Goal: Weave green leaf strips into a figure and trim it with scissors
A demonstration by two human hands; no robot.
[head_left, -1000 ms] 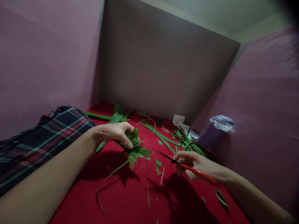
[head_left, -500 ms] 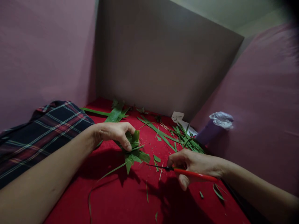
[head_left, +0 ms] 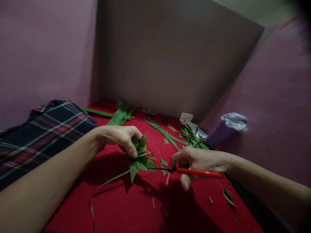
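My left hand (head_left: 122, 137) pinches a bundle of folded green leaf strips (head_left: 138, 158) between thumb and fingers, above the red cloth. Pointed leaf ends fan out below the thumb, and one long thin strip trails down to the left. My right hand (head_left: 194, 165) is closed around red-handled scissors (head_left: 199, 173), seen edge-on. Their thin dark blades point left and reach the right-hand leaf tips of the bundle. The fingers inside the far side of the handles are partly hidden.
Leaf scraps (head_left: 164, 161) dot the red cloth (head_left: 116, 210). Cut strips (head_left: 194, 137) lie in a pile at the back right, beside white papers (head_left: 186, 117) and a purple container with clear plastic (head_left: 224, 129). Broad leaves (head_left: 119, 116) lie behind my left hand; plaid fabric (head_left: 48, 129) is at left.
My right hand has moved the scissors left and slightly up, onto the leaf tips. The rightmost leaf end now looks narrower, with a small piece beside it. My left hand keeps its hold.
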